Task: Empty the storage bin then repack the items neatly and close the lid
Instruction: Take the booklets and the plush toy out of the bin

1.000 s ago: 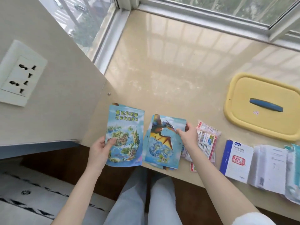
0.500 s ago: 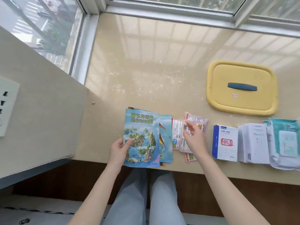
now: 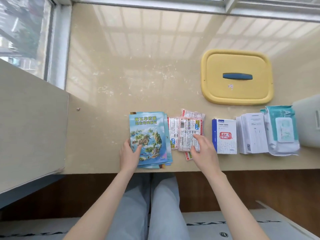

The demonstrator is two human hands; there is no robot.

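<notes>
L hand (image 3: 129,154) grips the lower-left corner of the brochure stack (image 3: 149,138), thumb on the cover; stack lies flat near the counter (image 3: 131,66) front edge. R hand (image 3: 201,149) is open, fingers loosely spread, fingertips on the sachets (image 3: 187,130) just beside the brochures. To the right: blue-and-white box (image 3: 224,135), white boxes (image 3: 252,133), wet wipes pack (image 3: 282,130). Yellow lid (image 3: 237,92) lies behind them. Pale bin (image 3: 310,122) at far-right edge, mostly cut off.

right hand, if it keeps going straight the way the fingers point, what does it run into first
The right hand points up and slightly left, fingertips already over the sachet packets. It would probably meet those first; beyond them lies bare sill. Hand height is unclear.
</notes>
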